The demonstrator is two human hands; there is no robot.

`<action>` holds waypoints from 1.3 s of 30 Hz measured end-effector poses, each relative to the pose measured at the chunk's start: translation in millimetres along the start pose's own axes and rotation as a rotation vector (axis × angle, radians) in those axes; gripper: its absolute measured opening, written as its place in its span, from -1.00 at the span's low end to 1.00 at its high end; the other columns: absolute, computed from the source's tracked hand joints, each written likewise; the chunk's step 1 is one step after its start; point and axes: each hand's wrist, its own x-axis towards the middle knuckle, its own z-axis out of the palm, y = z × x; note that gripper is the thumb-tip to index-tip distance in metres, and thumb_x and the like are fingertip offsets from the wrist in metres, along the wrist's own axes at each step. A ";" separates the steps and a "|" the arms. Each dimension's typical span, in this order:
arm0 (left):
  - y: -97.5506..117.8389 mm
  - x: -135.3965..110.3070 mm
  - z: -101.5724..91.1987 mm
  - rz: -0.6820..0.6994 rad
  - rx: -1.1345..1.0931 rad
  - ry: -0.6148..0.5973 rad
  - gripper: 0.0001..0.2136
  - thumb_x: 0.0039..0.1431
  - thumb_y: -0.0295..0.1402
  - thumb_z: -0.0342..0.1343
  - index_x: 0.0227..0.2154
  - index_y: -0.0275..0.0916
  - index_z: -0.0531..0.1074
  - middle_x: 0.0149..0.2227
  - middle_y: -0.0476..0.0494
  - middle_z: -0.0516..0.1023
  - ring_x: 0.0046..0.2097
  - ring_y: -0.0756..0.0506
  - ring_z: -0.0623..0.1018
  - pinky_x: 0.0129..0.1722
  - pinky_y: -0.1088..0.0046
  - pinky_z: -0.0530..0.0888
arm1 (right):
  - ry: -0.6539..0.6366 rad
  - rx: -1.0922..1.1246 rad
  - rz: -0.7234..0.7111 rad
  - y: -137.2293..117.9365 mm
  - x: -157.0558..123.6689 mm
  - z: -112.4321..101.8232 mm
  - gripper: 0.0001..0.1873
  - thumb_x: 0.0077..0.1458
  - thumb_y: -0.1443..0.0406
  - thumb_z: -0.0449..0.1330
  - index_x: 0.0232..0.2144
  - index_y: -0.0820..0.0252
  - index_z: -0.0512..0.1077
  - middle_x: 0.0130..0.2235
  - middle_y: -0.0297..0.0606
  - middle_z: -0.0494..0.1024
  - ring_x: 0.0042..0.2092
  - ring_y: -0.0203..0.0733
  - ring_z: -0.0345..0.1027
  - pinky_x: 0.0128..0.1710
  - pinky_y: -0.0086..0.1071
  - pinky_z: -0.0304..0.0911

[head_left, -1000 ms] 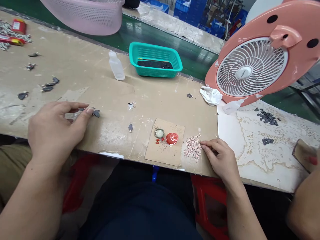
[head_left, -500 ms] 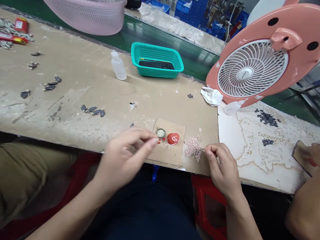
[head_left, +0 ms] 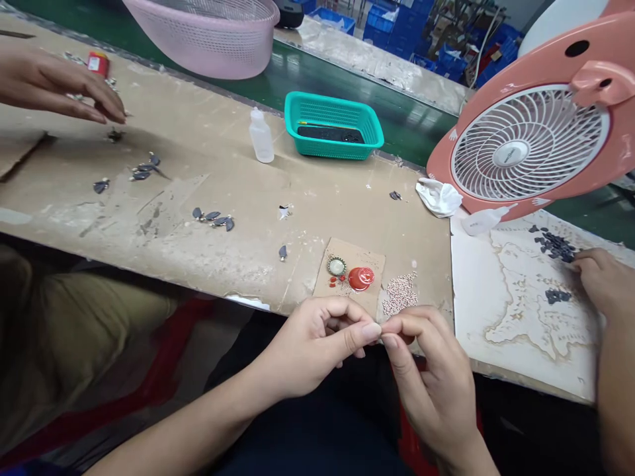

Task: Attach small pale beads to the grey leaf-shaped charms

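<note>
My left hand [head_left: 322, 344] and my right hand [head_left: 434, 370] meet at the fingertips above the table's front edge. Each pinches with thumb and forefinger, and whatever lies between the tips is too small or hidden to name. Just beyond them is a cardboard square [head_left: 325, 294] with a bottle cap [head_left: 337, 266], a glossy red blob [head_left: 361, 279] and small red bits on it. To its right, near my right fingers, spreads a pile of tiny pinkish beads [head_left: 399, 294]. A small dark leaf-shaped piece [head_left: 282, 252] lies left of the cardboard.
Behind stand a green basket [head_left: 374, 142] holding a dark phone-like object, a white squeeze bottle [head_left: 261, 137] and a pink fan [head_left: 441, 155]. Other people's hands reach in at left [head_left: 59, 82] and right [head_left: 602, 281]. More dark pieces [head_left: 213, 218] lie in clusters leftward.
My hands have come together from either side of the cardboard, fingertips now touching. At the left another person's hand has entered; the hand at the right now reaches the dark pieces. The view has shifted slightly.
</note>
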 end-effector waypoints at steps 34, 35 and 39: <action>-6.5 14.7 -121.1 0.504 1.516 0.576 -0.71 0.41 -0.21 -0.07 -0.18 -0.16 0.56 -0.22 -0.14 0.64 -0.14 -0.20 0.58 -0.13 0.28 0.46 | -0.032 -0.220 0.141 35.9 43.5 12.8 -0.80 0.34 0.22 0.07 -0.30 0.12 0.44 -0.28 -0.25 0.46 -0.26 -0.14 0.34 -0.27 -0.27 0.23; -7.7 14.1 -120.9 0.507 1.504 0.577 -0.71 0.41 -0.21 -0.07 -0.18 -0.17 0.54 -0.21 -0.15 0.63 -0.13 -0.20 0.58 -0.11 0.28 0.46 | -0.043 -0.249 0.130 35.8 44.8 13.1 -0.80 0.34 0.23 0.07 -0.30 0.13 0.43 -0.28 -0.25 0.46 -0.26 -0.14 0.34 -0.26 -0.27 0.23; -7.8 9.7 -117.9 0.507 1.428 0.582 -0.72 0.42 -0.24 -0.09 -0.20 -0.21 0.51 -0.21 -0.17 0.62 -0.11 -0.20 0.56 -0.08 0.25 0.47 | -0.077 -0.354 0.086 35.4 49.0 13.5 -0.82 0.34 0.26 0.06 -0.28 0.16 0.43 -0.30 -0.25 0.44 -0.27 -0.15 0.34 -0.26 -0.27 0.21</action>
